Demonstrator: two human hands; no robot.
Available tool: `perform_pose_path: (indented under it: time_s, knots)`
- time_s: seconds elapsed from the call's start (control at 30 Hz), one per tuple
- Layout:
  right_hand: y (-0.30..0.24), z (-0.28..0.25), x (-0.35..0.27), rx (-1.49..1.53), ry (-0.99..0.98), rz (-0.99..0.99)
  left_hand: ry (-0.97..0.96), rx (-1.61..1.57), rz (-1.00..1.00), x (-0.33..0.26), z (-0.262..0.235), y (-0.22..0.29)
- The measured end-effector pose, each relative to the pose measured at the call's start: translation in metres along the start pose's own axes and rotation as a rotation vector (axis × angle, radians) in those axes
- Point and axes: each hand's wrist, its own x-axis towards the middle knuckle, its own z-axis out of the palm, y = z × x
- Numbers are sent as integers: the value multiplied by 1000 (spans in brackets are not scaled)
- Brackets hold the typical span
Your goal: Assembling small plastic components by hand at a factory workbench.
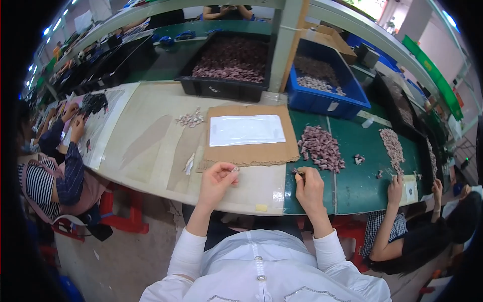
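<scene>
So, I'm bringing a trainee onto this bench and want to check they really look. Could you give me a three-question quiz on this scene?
1. True or false: the shiny white rectangle lies on the brown cardboard.
2. The large purplish pile lies on: A, the brown cardboard; B, the green surface; C, the shiny white rectangle.
3. Which of the camera wearer's hands is nearer the large purplish pile?

Key: 1, true. 2, B. 3, the right hand.
</scene>
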Motion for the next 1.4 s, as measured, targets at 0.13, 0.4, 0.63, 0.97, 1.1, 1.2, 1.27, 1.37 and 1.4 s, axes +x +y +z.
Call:
perform_pose_path:
  time_s: [0.13, 0.4, 0.63, 0.97, 1.1, 1.2, 1.27, 1.37, 1.4]
  knots:
    - [-11, -1, 5, 133, -8, 26, -2, -40, -14, -1, 1, -1]
    - [-39, 23, 18, 554, -142, 168, -53, -36, 19, -4, -5, -5]
    - [-86, 60, 22, 518, -189, 21, -107, -142, 76, -4, -2, -11]
    - [-80, 59, 63, 404, -187, 5, 51, -62, 125, -7, -6, -8]
    - [-56, 77, 115, 125, -6, -371, 53, -88, 69, -6, -4, -1]
    - [-53, 93, 127, -55, -110, -481, 37, -102, 50, -7, -3, 0]
    - [-51, 101, 130, -90, -118, -502, 39, -129, 26, -5, -3, 0]
    - [-48, 108, 128, -166, -136, -522, 49, -126, 13, -5, -4, 0]
    - [-47, 109, 128, -206, -148, -527, 49, -126, 12, -6, -5, 0]
